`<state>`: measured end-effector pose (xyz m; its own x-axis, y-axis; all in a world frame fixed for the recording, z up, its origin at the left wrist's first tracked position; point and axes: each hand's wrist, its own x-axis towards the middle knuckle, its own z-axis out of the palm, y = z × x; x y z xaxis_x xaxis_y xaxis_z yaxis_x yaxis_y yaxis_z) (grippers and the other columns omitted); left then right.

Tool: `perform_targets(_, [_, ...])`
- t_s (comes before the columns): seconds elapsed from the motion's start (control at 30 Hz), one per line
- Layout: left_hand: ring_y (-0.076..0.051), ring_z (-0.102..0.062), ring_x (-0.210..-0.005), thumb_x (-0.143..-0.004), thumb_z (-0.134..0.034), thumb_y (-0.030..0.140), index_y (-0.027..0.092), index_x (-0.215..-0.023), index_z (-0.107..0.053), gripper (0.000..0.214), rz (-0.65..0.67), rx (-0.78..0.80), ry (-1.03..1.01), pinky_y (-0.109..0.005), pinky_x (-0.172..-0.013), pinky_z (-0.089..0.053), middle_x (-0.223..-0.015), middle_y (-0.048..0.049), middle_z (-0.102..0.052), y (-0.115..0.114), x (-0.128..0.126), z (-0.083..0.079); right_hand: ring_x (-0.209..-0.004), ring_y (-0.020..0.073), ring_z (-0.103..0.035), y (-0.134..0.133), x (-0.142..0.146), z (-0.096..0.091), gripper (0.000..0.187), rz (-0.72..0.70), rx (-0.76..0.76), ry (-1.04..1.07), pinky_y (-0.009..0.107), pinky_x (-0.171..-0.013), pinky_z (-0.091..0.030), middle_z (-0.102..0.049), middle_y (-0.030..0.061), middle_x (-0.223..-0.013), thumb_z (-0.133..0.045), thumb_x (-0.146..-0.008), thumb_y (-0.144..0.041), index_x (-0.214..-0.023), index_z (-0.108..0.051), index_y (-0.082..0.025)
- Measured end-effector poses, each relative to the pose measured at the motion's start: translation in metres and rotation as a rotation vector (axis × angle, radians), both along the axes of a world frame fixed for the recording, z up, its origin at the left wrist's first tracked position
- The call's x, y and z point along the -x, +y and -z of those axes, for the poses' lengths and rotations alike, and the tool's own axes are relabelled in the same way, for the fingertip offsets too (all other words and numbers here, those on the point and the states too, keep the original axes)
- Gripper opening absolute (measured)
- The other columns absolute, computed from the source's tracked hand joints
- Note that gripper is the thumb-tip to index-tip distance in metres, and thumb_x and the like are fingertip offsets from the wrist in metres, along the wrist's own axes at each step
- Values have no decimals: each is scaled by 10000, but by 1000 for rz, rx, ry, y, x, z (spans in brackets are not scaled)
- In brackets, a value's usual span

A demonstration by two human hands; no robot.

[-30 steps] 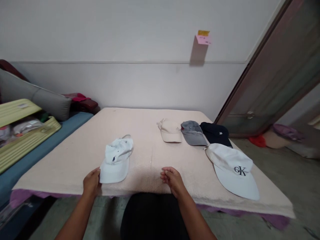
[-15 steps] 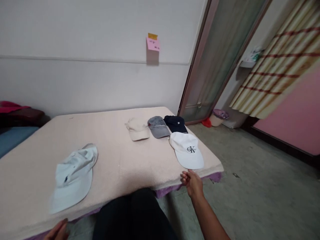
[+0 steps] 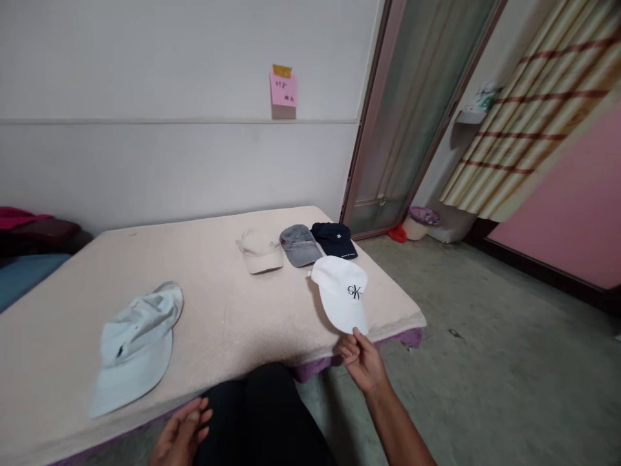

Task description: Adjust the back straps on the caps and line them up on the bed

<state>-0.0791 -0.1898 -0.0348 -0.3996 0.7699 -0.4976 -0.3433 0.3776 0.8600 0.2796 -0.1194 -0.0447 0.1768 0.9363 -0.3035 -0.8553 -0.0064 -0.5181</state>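
Note:
My right hand [image 3: 361, 362] pinches the brim of a white baseball cap [image 3: 339, 288] with black letters on its front. The cap's front is tipped up a little off the bed. Low in the view, my left hand [image 3: 182, 433] hovers by my leg with loosely bent fingers and nothing in them. A pale blue baseball cap [image 3: 138, 349] lies to the left on the bed. Farther back sit a beige cap [image 3: 262, 252], a grey-blue cap [image 3: 299, 244] and a navy cap [image 3: 334, 239] in a row.
The bed [image 3: 208, 272] has a cream cover with purple cloth below its front edge. A pink note [image 3: 283, 90] is taped to the wall behind. At the right are a sliding door [image 3: 407, 116], a waste bin [image 3: 418, 225] and a curtain [image 3: 528, 116].
My right hand has taken hold of the white cap's brim and pulled it left, tipping it up. My left hand has come farther into view, moving right toward my legs.

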Motion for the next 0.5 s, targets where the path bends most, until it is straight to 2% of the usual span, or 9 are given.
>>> perform_targets(0.13, [-265,-662,-951,-743,-653,297,119,-908,-661,243,120,-2,-263,-355,-832,-512,-991,-135,-717,17,-34,-28,-396,31,-285,-38,46,-5,352,-130,-40,138,179,-436,-287,-365,-99,-456,-725,-722,-192,-591,-398,-172])
perform_targets(0.23, [-282,-649,-995,-860,-484,427,90,-953,-663,393,282,-24,-465,-414,-928,-457,-1066,-189,-690,35,-53,-56,-378,33,-222,-56,75,-6,314,-286,-75,117,200,-448,-274,-337,-103,-403,-708,-748,-243,-597,-442,-175])
perform_targets(0.3, [-303,-626,-1041,-870,-423,506,71,-1006,-655,512,341,-142,-592,-445,-964,-427,-1089,-211,-676,49,-56,-78,-365,35,-197,-60,88,-7,247,-405,-143,68,207,-436,-245,-322,-105,-371,-698,-755,-288,-643,-510,-173])
perform_targets(0.37, [-297,-593,-1098,-884,-393,508,71,-1117,-619,545,294,-355,-677,-442,-974,-422,-1132,-204,-661,63,-53,-102,-356,33,-196,-58,97,-8,201,-506,-190,23,206,-422,-214,-330,-103,-365,-696,-754,-307,-711,-565,-160])
perform_targets(0.43, [-260,-601,-1089,-911,-395,402,104,-1184,-590,449,114,-555,-682,-401,-956,-445,-1123,-159,-677,74,-44,-126,-354,26,-217,-52,106,-12,184,-571,-179,-3,198,-417,-207,-369,-96,-393,-696,-757,-296,-756,-585,-149])
perform_targets(0.5, [-210,-638,-1015,-896,-442,233,137,-1196,-590,348,-27,-605,-619,-335,-920,-471,-1061,-110,-710,80,-34,-146,-355,18,-258,-44,116,-18,170,-588,-127,-12,185,-417,-226,-421,-86,-433,-692,-767,-280,-774,-584,-149])
